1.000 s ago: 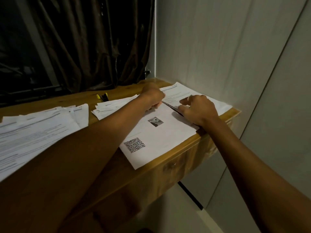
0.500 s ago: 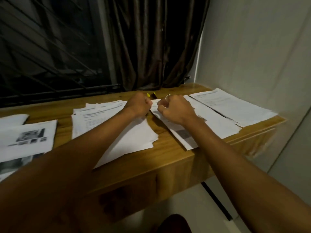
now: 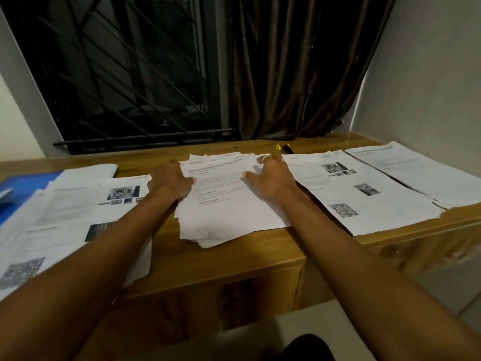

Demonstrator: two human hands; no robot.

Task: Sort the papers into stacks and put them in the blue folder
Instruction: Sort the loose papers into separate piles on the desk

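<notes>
A loose middle stack of printed papers [image 3: 229,212] lies in the centre of the wooden desk [image 3: 234,259]. My left hand [image 3: 171,182] grips its left edge. My right hand [image 3: 273,177], with a ring on one finger, rests fingers spread on the stack's upper right part. A stack with photos and a QR code [image 3: 364,201] lies to the right, and a text-only stack [image 3: 421,173] sits at the far right. More photo pages [image 3: 67,217] spread at the left, partly covering the blue folder [image 3: 23,183] at the far left edge.
A yellow-and-black pen or marker [image 3: 283,148] lies behind the stacks near the dark curtain [image 3: 299,74]. A barred window [image 3: 125,74] is behind the desk, and a pale wall [image 3: 429,74] closes off the right side. The right stacks overhang the desk's edge.
The view has swung left from the desk's right corner. My hands left the right-hand stacks and came onto the middle stack, the right hand opening flat. The blue folder has come into view.
</notes>
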